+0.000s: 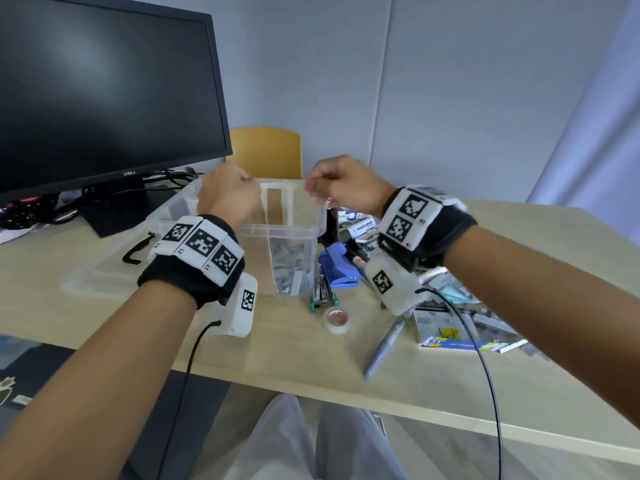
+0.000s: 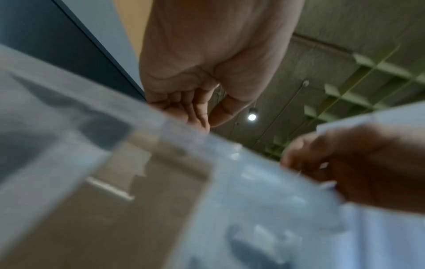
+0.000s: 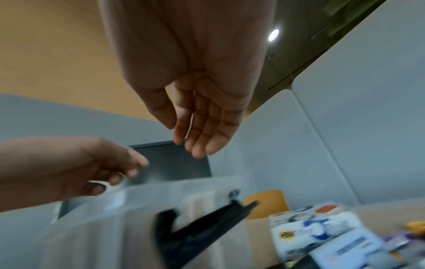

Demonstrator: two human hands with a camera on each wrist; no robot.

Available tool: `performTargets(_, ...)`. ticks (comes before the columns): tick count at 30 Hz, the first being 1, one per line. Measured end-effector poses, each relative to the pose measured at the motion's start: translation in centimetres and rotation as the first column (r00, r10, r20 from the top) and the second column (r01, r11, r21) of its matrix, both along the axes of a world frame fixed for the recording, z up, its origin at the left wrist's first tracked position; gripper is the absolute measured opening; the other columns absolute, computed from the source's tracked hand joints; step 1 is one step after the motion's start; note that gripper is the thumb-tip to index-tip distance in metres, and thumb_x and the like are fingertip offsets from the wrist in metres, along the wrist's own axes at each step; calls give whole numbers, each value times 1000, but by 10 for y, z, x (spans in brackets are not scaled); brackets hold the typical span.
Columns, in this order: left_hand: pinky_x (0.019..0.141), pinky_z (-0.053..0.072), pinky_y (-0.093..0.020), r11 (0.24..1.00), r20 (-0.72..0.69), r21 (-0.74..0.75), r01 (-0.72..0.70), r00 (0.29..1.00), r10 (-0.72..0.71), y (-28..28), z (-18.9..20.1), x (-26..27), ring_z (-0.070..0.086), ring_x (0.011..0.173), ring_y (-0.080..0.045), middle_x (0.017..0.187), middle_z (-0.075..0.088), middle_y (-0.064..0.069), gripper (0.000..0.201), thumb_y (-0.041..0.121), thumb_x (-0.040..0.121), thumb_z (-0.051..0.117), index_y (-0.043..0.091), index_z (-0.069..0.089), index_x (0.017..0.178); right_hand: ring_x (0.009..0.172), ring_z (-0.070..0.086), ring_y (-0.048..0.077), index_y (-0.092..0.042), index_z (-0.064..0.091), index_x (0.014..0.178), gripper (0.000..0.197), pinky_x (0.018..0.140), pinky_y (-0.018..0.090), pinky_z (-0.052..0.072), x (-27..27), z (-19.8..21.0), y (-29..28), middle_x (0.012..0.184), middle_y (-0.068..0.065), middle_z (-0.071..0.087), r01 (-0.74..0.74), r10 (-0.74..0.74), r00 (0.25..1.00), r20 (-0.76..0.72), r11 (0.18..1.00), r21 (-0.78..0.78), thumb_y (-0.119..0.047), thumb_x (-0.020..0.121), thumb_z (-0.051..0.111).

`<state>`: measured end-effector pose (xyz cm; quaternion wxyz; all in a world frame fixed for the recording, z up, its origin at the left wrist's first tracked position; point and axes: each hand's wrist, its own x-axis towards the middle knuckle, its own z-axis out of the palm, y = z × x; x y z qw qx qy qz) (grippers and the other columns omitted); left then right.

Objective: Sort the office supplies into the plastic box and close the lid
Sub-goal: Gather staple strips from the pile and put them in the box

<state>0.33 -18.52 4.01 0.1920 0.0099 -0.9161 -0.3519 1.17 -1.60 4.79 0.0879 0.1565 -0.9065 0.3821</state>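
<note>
Holding both hands up over the plastic box [image 1: 284, 233], I have nothing in either one. My left hand [image 1: 227, 199] is above the left side of the box, with the fingers bent loosely inward, as the left wrist view shows. My right hand [image 1: 341, 185] is above the right rim, and in the right wrist view its fingers [image 3: 202, 131] hang down, nearly straight and relaxed. Neither hand touches the box.

The box is see-through and stands open on the table [image 1: 519, 393], in front of a dark monitor [image 1: 104, 88]. Some small grey things lie at the bottom of it, too blurry to tell. The lid [image 1: 104, 271] lies flat on the table just left of the box, with a black clip [image 1: 133, 252] at its edge.

Right of the box is a heap of supplies: a blue hole punch [image 1: 337, 268], a roll of white tape [image 1: 336, 320], a grey marker [image 1: 388, 344] and some flat packets [image 1: 460, 330]. A yellow chair [image 1: 266, 152] stands behind the table.
</note>
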Motion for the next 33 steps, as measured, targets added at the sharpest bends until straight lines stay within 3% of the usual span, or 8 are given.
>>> performTargets(5, 64, 46, -24, 912, -189, 263, 315, 944, -271, 61, 36, 22, 52, 69, -17, 75, 55, -4, 23, 6, 87, 41, 15, 63, 85, 53, 57, 5, -12, 60, 74, 23, 54, 17, 45, 14, 8, 79, 70, 2, 59, 198, -200, 978, 63, 980, 37, 0, 88, 47)
performTargets(8, 40, 38, -12, 765, -166, 423, 485, 872, -461, 107, 44, 33, 49, 36, -2, 61, 54, 0, 21, 7, 88, 43, 13, 55, 73, 58, 58, 10, -8, 64, 82, 18, 61, 20, 47, 24, -5, 115, 73, 8, 64, 249, -288, 952, 101, 925, 288, -1, 85, 48)
performTargets(10, 38, 38, -14, 685, -102, 516, 515, 830, -548, 137, 37, 37, 48, 34, -4, 59, 54, -2, 24, 5, 90, 43, 13, 53, 70, 65, 61, 14, -1, 67, 89, 19, 71, 24, 48, 31, -17, 130, 81, 12, 68, 238, -318, 942, 105, 856, 459, -5, 86, 49)
performTargets(13, 38, 42, -16, 590, 48, 693, 413, 791, -610, 170, 12, 32, 53, 40, -8, 63, 54, -5, 22, 3, 92, 45, 10, 52, 73, 102, 61, 27, 5, 65, 105, 29, 92, 36, 47, 37, -37, 138, 110, 16, 66, 176, -335, 931, 143, 759, 626, -12, 91, 47)
performTargets(15, 42, 45, -15, 514, 163, 822, 246, 763, -626, 181, -6, 26, 55, 44, -7, 67, 53, -5, 22, 4, 95, 42, 9, 49, 75, 113, 56, 26, 0, 64, 111, 28, 97, 32, 43, 35, -49, 138, 120, 12, 62, 142, -341, 923, 177, 731, 667, -14, 93, 47)
performTargets(22, 77, 47, -28, 217, 310, 951, -222, 709, -634, 185, -52, 0, 51, 68, -18, 76, 51, -12, 23, 2, 96, 34, 2, 46, 76, 106, 58, 28, -1, 62, 111, 28, 83, 30, 47, 2, -76, 130, 116, 12, 63, -30, -298, 920, 255, 594, 804, -14, 87, 57)
performTargets(27, 102, 37, -30, 152, 361, 927, -344, 699, -618, 185, -67, -13, 51, 72, -22, 80, 48, -13, 27, 10, 98, 36, 1, 46, 75, 107, 59, 26, -1, 63, 112, 31, 71, 27, 41, -5, -72, 129, 114, 12, 63, -84, -265, 922, 282, 575, 814, -17, 86, 59)
performTargets(33, 59, 29, -25, 115, 330, 928, -355, 637, -697, 186, -77, -25, 36, 60, -19, 69, 34, -8, 38, 16, 101, 26, 11, 36, 64, 67, 69, 19, 1, 68, 85, 12, 68, 30, 57, -6, -63, 151, 66, 5, 64, 185, -358, 887, 290, 853, 489, -2, 74, 69)
